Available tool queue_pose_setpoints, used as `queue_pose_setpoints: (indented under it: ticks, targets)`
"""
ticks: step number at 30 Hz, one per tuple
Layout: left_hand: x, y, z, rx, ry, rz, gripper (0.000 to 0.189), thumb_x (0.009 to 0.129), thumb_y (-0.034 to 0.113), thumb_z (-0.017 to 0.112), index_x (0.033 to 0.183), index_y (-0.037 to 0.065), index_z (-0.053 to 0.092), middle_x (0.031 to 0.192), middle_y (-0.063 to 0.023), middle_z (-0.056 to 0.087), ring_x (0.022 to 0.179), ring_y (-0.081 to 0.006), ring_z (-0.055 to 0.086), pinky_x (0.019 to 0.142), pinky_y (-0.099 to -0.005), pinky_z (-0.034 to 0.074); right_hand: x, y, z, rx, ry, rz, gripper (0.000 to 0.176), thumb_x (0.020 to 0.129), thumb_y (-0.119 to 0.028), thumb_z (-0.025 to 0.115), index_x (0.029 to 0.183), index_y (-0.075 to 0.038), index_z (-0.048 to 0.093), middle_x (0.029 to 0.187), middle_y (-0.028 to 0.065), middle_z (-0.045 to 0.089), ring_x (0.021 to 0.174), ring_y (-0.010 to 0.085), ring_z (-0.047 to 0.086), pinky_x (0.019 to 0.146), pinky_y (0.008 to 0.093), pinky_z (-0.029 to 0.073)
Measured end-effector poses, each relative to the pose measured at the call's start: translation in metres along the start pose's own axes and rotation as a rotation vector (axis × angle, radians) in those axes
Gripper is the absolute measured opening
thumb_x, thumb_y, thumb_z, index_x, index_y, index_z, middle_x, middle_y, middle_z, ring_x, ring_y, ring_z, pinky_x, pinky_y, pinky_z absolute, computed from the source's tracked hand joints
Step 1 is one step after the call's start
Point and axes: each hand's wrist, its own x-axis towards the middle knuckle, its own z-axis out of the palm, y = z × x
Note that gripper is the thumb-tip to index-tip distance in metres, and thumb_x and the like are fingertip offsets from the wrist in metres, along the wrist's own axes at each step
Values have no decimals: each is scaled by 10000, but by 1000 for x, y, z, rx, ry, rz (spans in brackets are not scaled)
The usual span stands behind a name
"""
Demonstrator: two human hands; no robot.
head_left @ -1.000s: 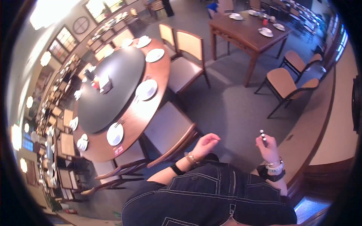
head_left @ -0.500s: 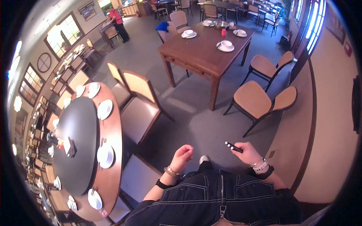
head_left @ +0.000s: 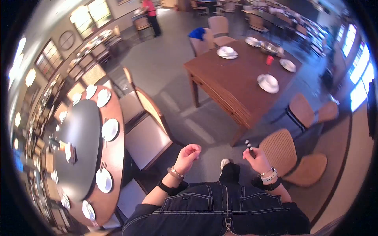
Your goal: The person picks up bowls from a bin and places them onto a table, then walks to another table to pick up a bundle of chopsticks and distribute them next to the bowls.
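Note:
My right hand [head_left: 256, 160] is closed around a small bundle of black sticks with white tips [head_left: 249, 147], held upward in front of my body. The rest of the bundle is hidden in the palm. My left hand [head_left: 188, 156] hangs in the air with fingers curled and thumb against them; nothing shows in it. A cane-backed chair [head_left: 278, 151] is nearest my right hand. Left of my left hand is a chair with a pale seat [head_left: 143, 137].
A square wooden table [head_left: 224, 84] ahead bears bowls on plates [head_left: 268, 83], a metal pot [head_left: 269, 48] and a red cup [head_left: 269, 60]. At left, a round table [head_left: 115, 151] has a dark turntable [head_left: 84, 129] and place settings. A person in red [head_left: 149, 10] stands far back.
My view has turned and moved forward, so the square table looks closer and further right. The sticks in my right hand now point more upward. My left hand keeps its curled shape.

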Motion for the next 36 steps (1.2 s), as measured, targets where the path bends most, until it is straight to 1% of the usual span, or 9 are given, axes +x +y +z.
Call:
queue_pose_setpoints:
  ticks: [4, 12, 14, 20, 24, 28, 30, 34, 36]
  targets:
    - [67, 22, 1, 10, 95, 129, 77, 774, 7, 514, 827, 62, 524, 841, 16, 513, 647, -37, 445, 547, -171, 362, 110, 10, -29, 267, -59, 11, 202, 820, -162, 513, 669, -28, 521, 572, -38, 464, 535, 43, 404, 479, 211, 313]
    - [127, 63, -46, 65, 500, 275, 87, 744, -28, 510, 795, 41, 527, 808, -13, 512, 637, -72, 455, 537, -187, 373, 319, -25, -1, 462, -557, -79, 159, 833, -158, 501, 726, -42, 529, 651, -38, 508, 551, 29, 409, 508, 186, 332]
    - [138, 74, -61, 45, 609, 305, 92, 731, -44, 498, 775, 34, 520, 801, -20, 497, 642, -89, 452, 539, -197, 372, 371, -19, 22, 489, -752, -88, 143, 834, -164, 499, 764, -43, 528, 659, -31, 520, 540, 29, 410, 501, 180, 335]
    - [175, 112, -129, -151, 801, 474, 101, 704, -57, 429, 693, 15, 499, 759, -33, 452, 569, -87, 370, 482, -203, 306, 480, -47, 102, 430, -874, -98, 181, 841, -188, 489, 743, -44, 537, 637, -36, 493, 525, 30, 394, 480, 178, 316]
    - [196, 134, -157, -165, 888, 565, 109, 709, -45, 413, 647, 18, 475, 679, -33, 419, 515, -85, 328, 460, -204, 278, 545, -68, 149, 283, -1110, -159, 164, 836, -179, 491, 784, -33, 545, 686, -27, 527, 568, 37, 418, 523, 203, 355]
    - [196, 140, -172, -314, 1014, 582, 133, 727, -70, 399, 747, 21, 495, 651, -29, 456, 505, -71, 347, 456, -191, 293, 582, -90, 207, 250, -1252, -244, 201, 835, -186, 490, 730, -25, 548, 669, -33, 513, 613, 44, 431, 550, 202, 361]
    - [189, 134, -173, -333, 1092, 620, 108, 775, -32, 418, 828, 42, 474, 604, -8, 422, 495, -69, 346, 446, -191, 290, 598, -102, 235, 227, -1360, -191, 218, 838, -194, 484, 723, -19, 547, 667, -30, 513, 625, 45, 434, 567, 201, 363]
    - [181, 120, -160, -228, 1320, 717, 88, 815, 76, 488, 893, 62, 449, 576, 15, 384, 493, -68, 352, 430, -198, 281, 631, -97, 308, 116, -1624, -168, 244, 831, -232, 497, 699, -32, 543, 623, -44, 493, 604, 43, 441, 563, 207, 375]
    - [191, 125, -147, -183, 1566, 735, 106, 807, 84, 505, 892, 58, 447, 574, 16, 380, 492, -68, 349, 422, -203, 275, 649, -93, 339, 130, -1757, -169, 242, 825, -237, 507, 706, -30, 537, 638, -47, 493, 614, 40, 433, 573, 208, 374]
